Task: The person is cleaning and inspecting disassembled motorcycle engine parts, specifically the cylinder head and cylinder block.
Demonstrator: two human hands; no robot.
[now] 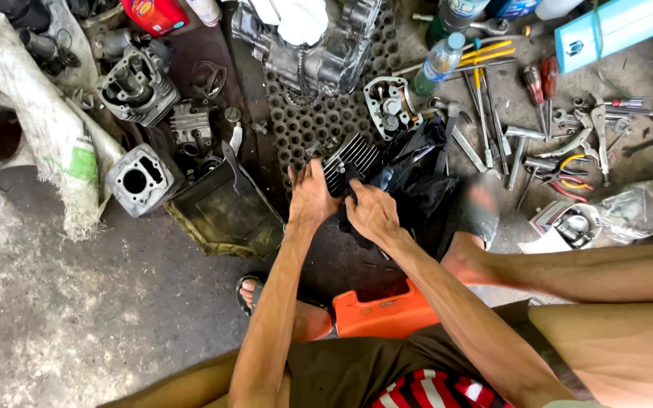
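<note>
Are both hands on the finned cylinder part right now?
Yes, the left hand and right hand both grip the finned engine cylinder.

Engine block (pixel 319 45) top centre | cylinder (pixel 141 180) left | sack (pixel 47 113) far left | bottle (pixel 438 64) | pliers and wrenches (pixel 568 151) right | orange stool (pixel 383 313) below

Both bare forearms reach forward from the lap and converge. The left hand (pixel 311 195) lies palm-down, its fingers (pixel 305 169) spread and pressing ahead. Just beside it, the right hand (pixel 372 211) is curled, knuckles up, its fingers (pixel 352 188) bent inward toward the left thumb.
</note>
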